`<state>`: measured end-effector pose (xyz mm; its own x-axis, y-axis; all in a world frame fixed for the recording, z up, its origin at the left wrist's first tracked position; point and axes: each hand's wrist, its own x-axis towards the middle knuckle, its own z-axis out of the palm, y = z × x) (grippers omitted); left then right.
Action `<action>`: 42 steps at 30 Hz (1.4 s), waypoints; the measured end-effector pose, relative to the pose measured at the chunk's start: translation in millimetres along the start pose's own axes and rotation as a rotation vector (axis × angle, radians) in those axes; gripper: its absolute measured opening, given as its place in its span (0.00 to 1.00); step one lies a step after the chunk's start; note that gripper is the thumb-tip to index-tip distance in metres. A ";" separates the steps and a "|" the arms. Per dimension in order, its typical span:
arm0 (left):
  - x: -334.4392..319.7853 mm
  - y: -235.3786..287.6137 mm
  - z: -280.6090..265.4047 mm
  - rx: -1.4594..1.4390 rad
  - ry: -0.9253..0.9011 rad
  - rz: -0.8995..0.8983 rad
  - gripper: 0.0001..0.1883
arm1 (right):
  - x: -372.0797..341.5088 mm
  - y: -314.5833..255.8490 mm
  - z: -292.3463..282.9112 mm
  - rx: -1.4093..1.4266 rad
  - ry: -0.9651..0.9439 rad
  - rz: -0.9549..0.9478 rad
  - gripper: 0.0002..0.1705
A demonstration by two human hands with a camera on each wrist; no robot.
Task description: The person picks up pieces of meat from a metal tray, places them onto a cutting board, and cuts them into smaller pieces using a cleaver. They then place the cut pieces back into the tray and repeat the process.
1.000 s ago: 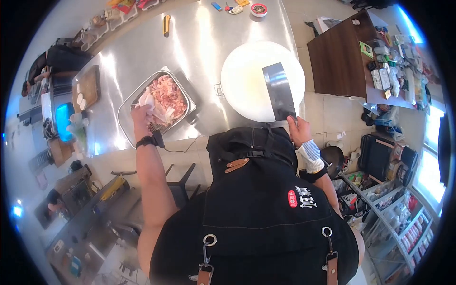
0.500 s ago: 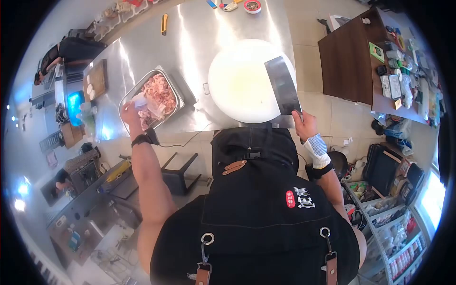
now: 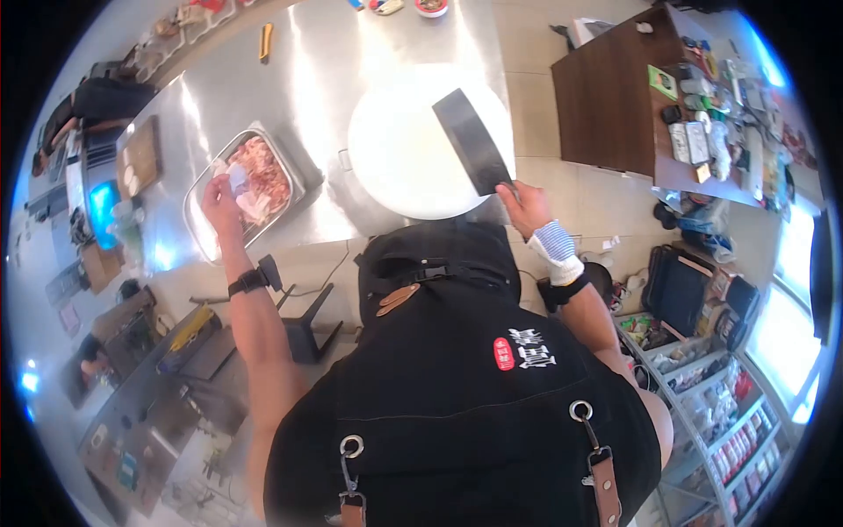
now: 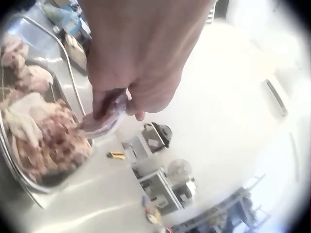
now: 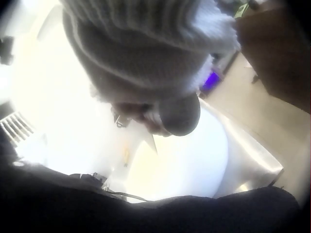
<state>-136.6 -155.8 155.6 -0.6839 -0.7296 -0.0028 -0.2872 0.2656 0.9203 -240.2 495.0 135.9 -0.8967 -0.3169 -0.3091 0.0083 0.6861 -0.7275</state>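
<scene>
In the head view my left hand (image 3: 221,206) is over the left side of a metal tray (image 3: 292,167) of raw chopped meat (image 3: 263,167). It pinches a pale, skin-covered piece of raw meat (image 4: 103,121) between thumb and fingers; the left wrist view shows this piece hanging beside the tray's contents. On the right, my right hand (image 3: 527,209) grips the handle of a cleaver (image 3: 472,140), whose broad dark blade lies across the right part of a round white cutting board (image 3: 386,140). The handle's rounded end (image 5: 182,115) sticks out of the fist in the right wrist view.
A yellow utility knife (image 3: 265,42) and a small red-rimmed bowl (image 3: 431,7) lie farther back on the steel table (image 3: 325,97). A wooden board (image 3: 140,158) with pale round pieces is at the left. Below the table edge stands a dark stool (image 3: 307,325).
The head view has swung, so the table now sits farther left. My left hand still holds the piece by the tray. The cleaver blade has tilted and moved toward the board's right side.
</scene>
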 end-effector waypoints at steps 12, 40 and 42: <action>-99.0 92.8 262.1 -0.301 -0.971 0.019 0.08 | -27.6 -32.8 11.7 0.052 0.170 0.216 0.26; -136.3 47.7 280.7 0.335 -0.591 0.731 0.15 | -8.0 -76.0 12.8 -0.482 0.016 -0.031 0.20; -136.7 47.2 279.8 0.367 -0.669 0.723 0.12 | -3.0 -71.5 31.1 -0.476 -0.003 -0.052 0.20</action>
<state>-244.3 132.8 90.0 -0.9725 0.1457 0.1817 0.2279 0.7553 0.6145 -224.3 426.5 169.8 -0.8892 -0.3604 -0.2818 -0.2413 0.8927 -0.3805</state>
